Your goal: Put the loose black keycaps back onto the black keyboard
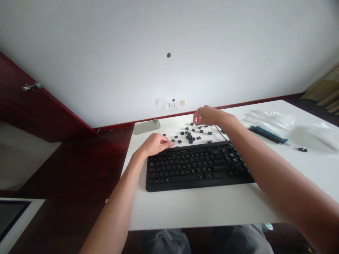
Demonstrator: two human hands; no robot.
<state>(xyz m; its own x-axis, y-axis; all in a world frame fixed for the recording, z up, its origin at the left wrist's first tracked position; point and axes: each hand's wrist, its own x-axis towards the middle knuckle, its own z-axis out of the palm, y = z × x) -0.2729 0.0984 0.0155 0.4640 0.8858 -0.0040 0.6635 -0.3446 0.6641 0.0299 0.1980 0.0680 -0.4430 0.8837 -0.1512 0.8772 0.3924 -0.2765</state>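
A black keyboard [190,178] lies on the white table, with some key spots looking bare. Behind it several loose black keycaps [201,131] are scattered, some heaped together. My left hand [156,144] rests at the keyboard's upper left edge, fingers curled and thumb stretched toward a keycap [173,140]. Whether anything is between those fingers is hidden. Over the far side of the scatter, my right hand [208,115] points its bent, closed fingers down beside another keycap [192,124]. What they hold, if anything, cannot be made out. My right forearm covers the keyboard's right end.
A phone [145,127] lies face down at the table's back left corner. On the right are clear plastic bags [275,120], a dark narrow packet [268,135] and a small black item [302,149]. The keyboard cable [220,132] runs backward. A wall with sockets [177,103] stands behind.
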